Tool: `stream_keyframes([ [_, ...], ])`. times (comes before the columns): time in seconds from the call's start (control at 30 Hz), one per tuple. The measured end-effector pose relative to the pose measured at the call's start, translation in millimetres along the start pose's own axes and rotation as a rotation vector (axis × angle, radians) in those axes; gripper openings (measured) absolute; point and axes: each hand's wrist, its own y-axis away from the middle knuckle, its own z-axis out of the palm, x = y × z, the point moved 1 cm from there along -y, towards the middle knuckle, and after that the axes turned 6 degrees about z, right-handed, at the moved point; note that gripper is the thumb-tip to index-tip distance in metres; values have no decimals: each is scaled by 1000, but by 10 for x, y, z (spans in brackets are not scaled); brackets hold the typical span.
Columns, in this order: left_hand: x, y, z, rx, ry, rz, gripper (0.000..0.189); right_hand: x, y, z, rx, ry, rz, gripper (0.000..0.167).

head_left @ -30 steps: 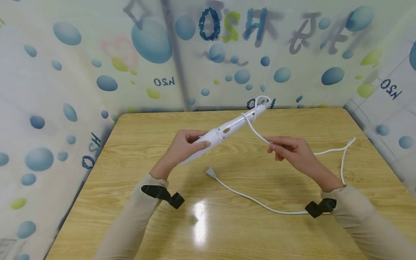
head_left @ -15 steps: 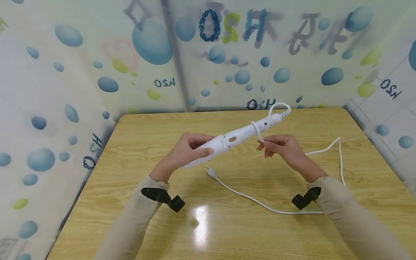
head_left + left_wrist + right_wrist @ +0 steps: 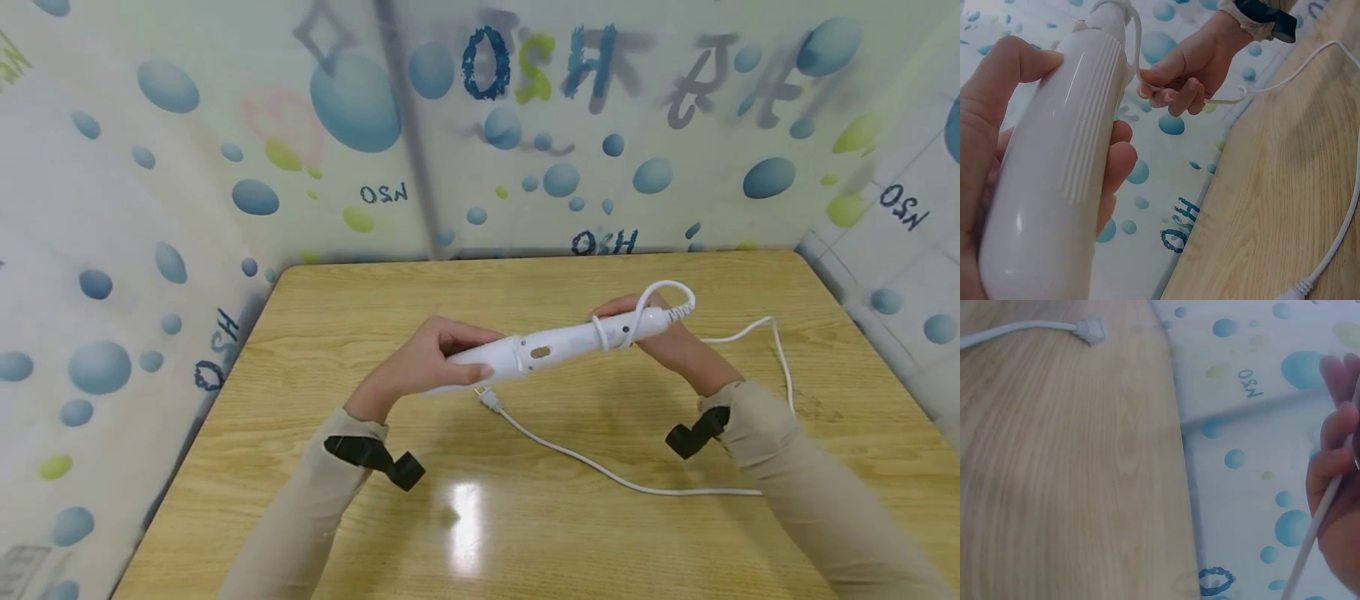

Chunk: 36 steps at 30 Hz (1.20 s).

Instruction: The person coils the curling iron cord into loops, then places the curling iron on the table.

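A white wand-shaped electric appliance (image 3: pixel 566 340) is held above the table, nearly level in the head view. My left hand (image 3: pixel 420 358) grips its wide end, thumb on the near side and fingers curled round it, as the left wrist view shows on the ribbed body (image 3: pixel 1054 156). The white power cord (image 3: pixel 666 283) loops from the thin end and winds round the handle there. My right hand (image 3: pixel 678 348) is behind that thin end, partly hidden; in the left wrist view the right hand (image 3: pixel 1194 65) pinches the cord between thumb and fingers.
The rest of the cord trails over the wooden table (image 3: pixel 360 317) on the right and curves back to a two-pin plug (image 3: pixel 490 400) near the middle. Walls with bubble prints (image 3: pixel 502 125) stand behind and at the sides of the table.
My right hand has carried the cord left and behind the appliance, adding to the turn round its handle. The appliance's thin end has swung down and to the right. My left hand keeps its grip.
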Motion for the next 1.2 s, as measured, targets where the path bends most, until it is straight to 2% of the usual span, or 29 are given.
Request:
stream_keyframes([
  [0.1, 13, 8, 12, -28, 3, -1, 38, -66, -33, 4, -57, -79, 10, 19],
  [0.17, 22, 14, 19, -45, 2, -4, 37, -124, -54, 0, -66, -47, 51, 13],
  [0.27, 29, 22, 31, -76, -12, -11, 37, -198, -73, -31, -85, 67, 104, 9],
  [0.37, 24, 31, 47, -113, -27, -21, 37, -240, -101, -64, -136, 159, 132, 8],
  [0.53, 4, 41, 73, -167, -55, -52, 37, -292, -153, -103, -260, 221, 69, 6],
  [0.63, -5, 40, 93, -206, -76, -77, 36, -331, -165, -120, -326, 246, 58, 6],
  [0.83, -40, 12, 134, -254, -153, -87, 33, -418, -156, -117, -409, 311, 43, 7],
  [1.0, -97, -4, 149, -218, -247, -124, 32, -490, -127, -99, -393, 404, 23, 7],
  [1.2, -139, -13, 128, -81, -404, -176, 33, -614, -74, -78, -230, 532, 45, 6],
])
